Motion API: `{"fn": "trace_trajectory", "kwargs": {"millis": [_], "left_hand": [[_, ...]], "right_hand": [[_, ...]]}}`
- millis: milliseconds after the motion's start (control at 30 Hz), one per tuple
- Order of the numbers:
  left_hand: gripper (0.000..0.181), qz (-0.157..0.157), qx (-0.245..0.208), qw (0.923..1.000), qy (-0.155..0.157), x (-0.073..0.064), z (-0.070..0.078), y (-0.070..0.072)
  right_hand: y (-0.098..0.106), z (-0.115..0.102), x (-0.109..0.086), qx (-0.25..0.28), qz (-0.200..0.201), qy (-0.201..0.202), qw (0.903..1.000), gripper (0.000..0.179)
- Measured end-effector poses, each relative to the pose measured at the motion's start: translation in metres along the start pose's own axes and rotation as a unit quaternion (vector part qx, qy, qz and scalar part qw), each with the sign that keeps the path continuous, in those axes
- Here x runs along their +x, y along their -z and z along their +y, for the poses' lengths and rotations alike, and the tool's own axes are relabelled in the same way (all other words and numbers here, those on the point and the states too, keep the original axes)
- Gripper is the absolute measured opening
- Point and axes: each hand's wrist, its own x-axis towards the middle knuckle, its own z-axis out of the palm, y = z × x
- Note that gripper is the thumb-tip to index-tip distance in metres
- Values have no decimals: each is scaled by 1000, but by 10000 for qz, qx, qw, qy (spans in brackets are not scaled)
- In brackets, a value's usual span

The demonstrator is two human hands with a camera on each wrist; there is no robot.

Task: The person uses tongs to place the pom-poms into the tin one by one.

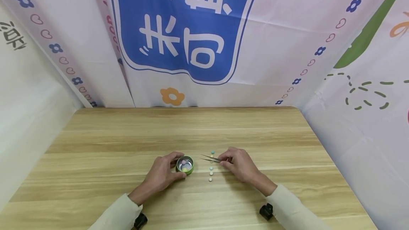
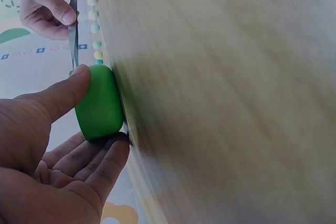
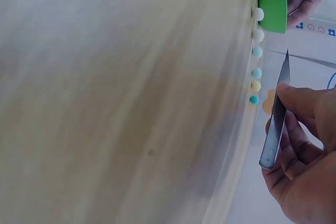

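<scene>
My left hand (image 1: 162,174) holds a small round green tin (image 2: 100,103) on the table, thumb on the near side and fingers on the far side. Inside the tin lie a pink bead (image 1: 183,162) and a yellow bead (image 1: 185,169). Metal tweezers (image 3: 275,129) are pinched in my right hand (image 1: 240,164). Their tips point left toward the tin, slightly apart, with nothing visible between them. Below the tweezers runs a row of small beads, from a teal bead (image 1: 212,152) at the far end to a white bead (image 1: 210,179) at the near end.
The wooden table (image 1: 127,134) reaches back to a printed cloth (image 1: 255,63) hanging behind it. More cloth hangs along the left and right sides. A black device (image 1: 266,211) is at the right wrist, another (image 1: 140,220) at the left.
</scene>
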Motion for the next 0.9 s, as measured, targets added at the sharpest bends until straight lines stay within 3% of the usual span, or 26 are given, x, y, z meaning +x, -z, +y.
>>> {"fn": "trace_trajectory", "kwargs": {"millis": [500,900], "left_hand": [[58,-16,11,10000,-10,0,0,0],[57,24,26,10000,-33,1,-1,0]], "right_hand": [[7,9,-1,-15,27,-498,9988,11],[9,16,0,-73,119,-644,9978,10]]}}
